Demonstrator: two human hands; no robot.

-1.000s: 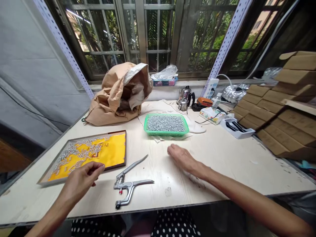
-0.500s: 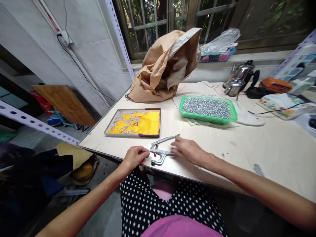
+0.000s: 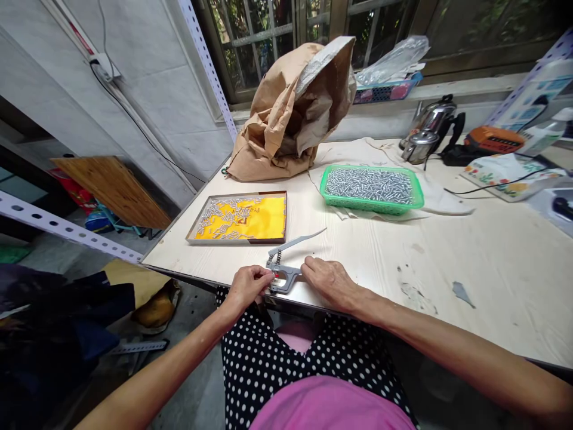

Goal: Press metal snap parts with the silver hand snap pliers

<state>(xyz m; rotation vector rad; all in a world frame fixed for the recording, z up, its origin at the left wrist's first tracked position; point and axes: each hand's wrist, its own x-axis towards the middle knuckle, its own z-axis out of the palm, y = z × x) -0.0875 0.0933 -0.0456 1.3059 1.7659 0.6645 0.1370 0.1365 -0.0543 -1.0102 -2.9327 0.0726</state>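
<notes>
Grey snap-fastener pliers [image 3: 290, 275] lie at the front edge of the table, their upper lever raised and apart from the lower handle. My right hand [image 3: 332, 282] is closed round the end of the lower handle. At the jaws, beside a small red part, the thumb and forefinger of my left hand [image 3: 246, 286] are pinched together; whatever they hold is too small to make out. Behind the pliers, a shallow tray [image 3: 285, 226] with a yellow bottom carries many small metal pins. A green plastic basket [image 3: 371, 205] farther back is full of similar pins.
A large brown paper bag [image 3: 280, 131] stands at the back left of the table [image 3: 358, 257]. Metal kettles [image 3: 425, 134], an orange-and-black device [image 3: 495, 140] and a cable are at the back right. A grey scrap [image 3: 462, 294] lies on the right.
My right hand has come down from beside the raised lever and closed on the lower handle. My left fingers have moved in to the jaws. The camera view has shifted slightly.
</notes>
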